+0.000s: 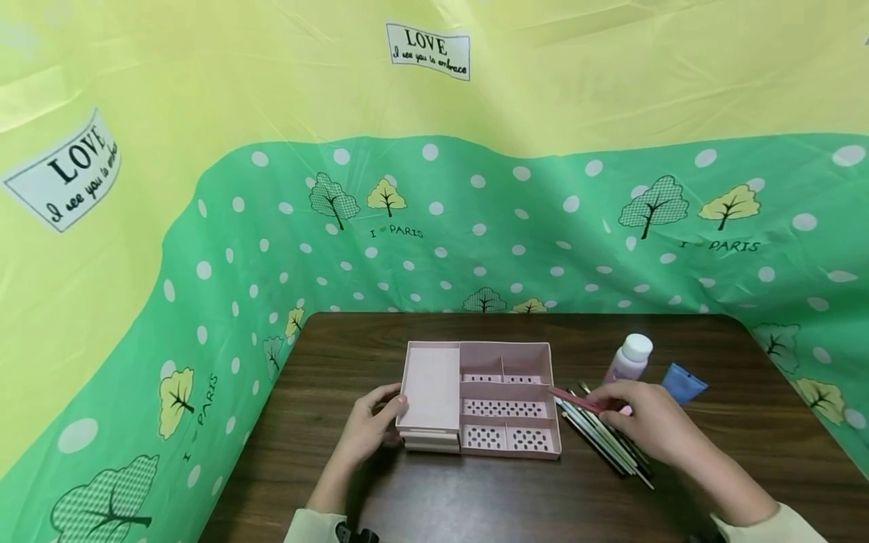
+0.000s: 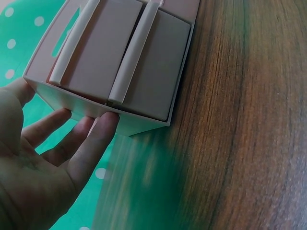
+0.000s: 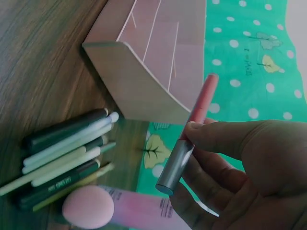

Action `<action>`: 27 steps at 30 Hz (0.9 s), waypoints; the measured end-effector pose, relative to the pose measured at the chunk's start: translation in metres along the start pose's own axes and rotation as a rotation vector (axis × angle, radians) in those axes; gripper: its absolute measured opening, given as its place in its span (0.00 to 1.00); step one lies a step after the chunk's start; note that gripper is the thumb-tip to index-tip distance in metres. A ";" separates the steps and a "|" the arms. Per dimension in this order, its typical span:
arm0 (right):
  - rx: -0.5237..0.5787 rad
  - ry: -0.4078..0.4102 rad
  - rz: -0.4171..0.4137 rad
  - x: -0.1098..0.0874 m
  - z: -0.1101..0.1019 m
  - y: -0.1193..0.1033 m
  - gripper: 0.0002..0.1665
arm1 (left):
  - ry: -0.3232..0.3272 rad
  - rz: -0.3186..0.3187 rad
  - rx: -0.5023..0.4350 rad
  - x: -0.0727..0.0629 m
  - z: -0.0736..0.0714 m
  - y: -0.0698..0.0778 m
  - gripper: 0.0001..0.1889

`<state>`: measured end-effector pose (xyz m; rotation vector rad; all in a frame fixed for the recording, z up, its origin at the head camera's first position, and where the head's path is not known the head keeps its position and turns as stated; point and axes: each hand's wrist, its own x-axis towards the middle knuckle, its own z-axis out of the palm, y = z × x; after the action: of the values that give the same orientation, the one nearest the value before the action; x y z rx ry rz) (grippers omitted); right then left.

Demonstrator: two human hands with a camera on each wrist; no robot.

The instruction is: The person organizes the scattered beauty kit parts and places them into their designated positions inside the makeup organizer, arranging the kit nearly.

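One pink-and-silver tube [image 3: 203, 101] is clamped in the grip of the right hand [image 1: 641, 416], beside the pink organizer [image 1: 432, 385] on the worktop [image 1: 489, 498]; the left hand [image 1: 370, 426] holds the organizer's left side. Slim sticks [image 1: 606, 443] lie nearby.

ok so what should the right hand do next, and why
Probably lower the red stick into the middle slot of the organizer: the right hand pinches it near the organizer's right edge, the left hand holds the opposite side, and that slot is undivided, while the row above and the row below are each split, so it looks the likeliest fit.
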<state>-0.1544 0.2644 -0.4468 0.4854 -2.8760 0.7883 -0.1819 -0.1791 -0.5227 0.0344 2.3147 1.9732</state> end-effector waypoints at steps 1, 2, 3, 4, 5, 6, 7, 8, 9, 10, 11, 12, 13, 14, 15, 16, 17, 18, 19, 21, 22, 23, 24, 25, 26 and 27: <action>0.007 -0.003 -0.002 0.002 0.001 -0.002 0.16 | -0.001 -0.002 -0.004 -0.001 0.000 0.000 0.22; 0.015 -0.010 -0.008 0.004 0.003 -0.004 0.16 | -0.001 -0.004 -0.004 -0.001 0.000 0.000 0.22; 0.025 -0.019 -0.012 0.006 0.004 -0.005 0.16 | 0.001 -0.007 -0.008 -0.001 0.000 0.001 0.22; 0.032 -0.027 -0.016 0.008 0.005 -0.007 0.16 | -0.002 -0.008 -0.002 -0.001 0.000 0.002 0.22; 0.038 -0.030 -0.021 0.010 0.007 -0.008 0.16 | -0.004 -0.009 0.003 -0.002 -0.001 0.003 0.22; 0.043 -0.033 -0.024 0.011 0.008 -0.009 0.16 | -0.006 -0.011 0.004 -0.002 -0.001 0.003 0.23; 0.045 -0.033 -0.032 0.012 0.010 -0.010 0.17 | -0.007 -0.012 0.009 -0.002 -0.001 0.003 0.23; 0.047 -0.034 -0.043 0.014 0.012 -0.011 0.17 | -0.008 -0.013 0.011 -0.002 0.000 0.003 0.23; 0.050 -0.034 -0.051 0.015 0.014 -0.012 0.17 | -0.010 -0.015 0.011 -0.002 0.000 0.003 0.24; 0.053 -0.037 -0.058 0.016 0.016 -0.013 0.16 | -0.011 -0.017 0.010 -0.002 0.000 0.003 0.24; 0.059 -0.043 -0.064 0.017 0.018 -0.014 0.16 | -0.011 -0.017 0.008 -0.002 0.000 0.002 0.24; 0.067 -0.051 -0.070 0.019 0.020 -0.015 0.15 | -0.011 -0.022 0.004 -0.002 0.000 0.002 0.24; 0.073 -0.056 -0.077 0.020 0.021 -0.016 0.15 | -0.012 -0.021 0.004 -0.002 0.000 0.001 0.24; 0.084 -0.065 -0.084 0.021 0.023 -0.017 0.15 | -0.014 -0.024 -0.001 -0.002 0.000 0.001 0.24; 0.092 -0.067 -0.091 0.023 0.024 -0.019 0.15 | -0.014 -0.024 -0.002 -0.001 0.000 0.001 0.24; 0.102 -0.068 -0.102 0.024 0.025 -0.020 0.15 | -0.015 -0.023 -0.002 -0.001 0.000 0.001 0.24; 0.110 -0.067 -0.114 0.026 0.027 -0.021 0.15 | -0.017 -0.023 -0.002 -0.001 0.000 0.001 0.24; 0.119 -0.066 -0.127 0.027 0.028 -0.022 0.15 | -0.018 -0.024 -0.004 0.000 0.000 0.001 0.24; 0.128 -0.066 -0.139 0.028 0.029 -0.023 0.15 | -0.019 -0.021 -0.002 0.000 0.000 0.001 0.25; 0.147 -0.074 -0.158 0.032 0.031 -0.025 0.15 | -0.018 -0.022 -0.001 0.000 -0.001 0.000 0.25; 0.158 -0.085 -0.162 0.033 0.032 -0.026 0.14 | -0.020 -0.019 0.003 0.000 -0.001 0.000 0.25; 0.168 -0.097 -0.164 0.035 0.033 -0.026 0.14 | -0.021 -0.017 0.007 0.000 -0.002 -0.001 0.25; 0.177 -0.111 -0.164 0.037 0.034 -0.026 0.14 | -0.022 -0.014 0.010 0.000 -0.002 -0.001 0.25; 0.185 -0.123 -0.163 0.039 0.035 -0.027 0.14 | -0.024 -0.008 0.016 0.000 -0.002 -0.002 0.25; 0.193 -0.135 -0.164 0.040 0.037 -0.027 0.14 | -0.025 -0.009 0.017 0.000 -0.002 -0.002 0.25; 0.202 -0.148 -0.165 0.042 0.038 -0.027 0.14 | -0.026 -0.008 0.019 0.000 -0.001 -0.002 0.25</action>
<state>-0.1862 0.2118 -0.4584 0.8258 -2.8519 1.0599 -0.1816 -0.1808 -0.5242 0.0514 2.3134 1.9358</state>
